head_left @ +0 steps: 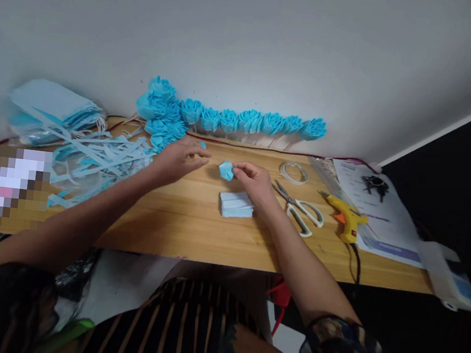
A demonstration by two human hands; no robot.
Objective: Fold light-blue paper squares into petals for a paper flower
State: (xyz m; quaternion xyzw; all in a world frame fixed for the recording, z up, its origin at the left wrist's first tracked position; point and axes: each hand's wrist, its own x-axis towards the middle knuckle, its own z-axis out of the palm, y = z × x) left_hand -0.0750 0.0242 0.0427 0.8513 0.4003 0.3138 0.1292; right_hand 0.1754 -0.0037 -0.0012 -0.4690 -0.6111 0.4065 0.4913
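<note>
My right hand [255, 183] pinches a small blue flower piece [226, 170] between thumb and fingertips, above the middle of the table. Left of it, my left hand [181, 162] hovers with its fingers stretched out and apart, holding nothing that I can see. Just behind its fingertips shows a bit of blue material [202, 145], partly hidden. Below the flower piece lies a neat stack of pale blue rectangles [235, 205], close to my right wrist. Scissors [294, 203] with white handles rest to the right of that wrist, blades apart.
Blue artificial flowers [229, 120] on thin sticks line the wall. Cut pale blue strips [105, 156] and a bagged pile of blue sheets [56, 108] occupy the left. At right are a clear coil [294, 173], a yellow glue gun [347, 217], printed paper [384, 216] and black clips [374, 185].
</note>
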